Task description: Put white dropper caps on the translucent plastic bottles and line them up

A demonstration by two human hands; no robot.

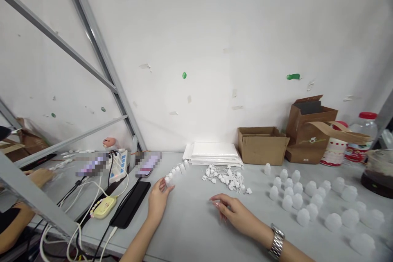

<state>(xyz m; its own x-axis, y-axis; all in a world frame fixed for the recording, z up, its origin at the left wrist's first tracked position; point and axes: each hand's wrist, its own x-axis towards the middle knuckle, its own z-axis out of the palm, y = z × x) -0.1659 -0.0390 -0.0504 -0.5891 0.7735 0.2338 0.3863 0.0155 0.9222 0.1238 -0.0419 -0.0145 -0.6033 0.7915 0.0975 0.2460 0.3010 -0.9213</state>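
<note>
on pale grey bench against a white wall: string of small white plastic pieces (177, 170) runs far and right from left hand (158, 202), near end pinched between closed fingertips (165, 186). right hand (235, 213) open, holding nothing, just near of tangled white plastic pieces (224, 179). stacked white sheets (213, 153) and cardboard box (262, 145) sit far; translucent plastic cups (310, 198) stand right; black power bank (130, 204) lies left. another person's hand (39, 177) shows beyond grey steel frame (98, 49).
</note>
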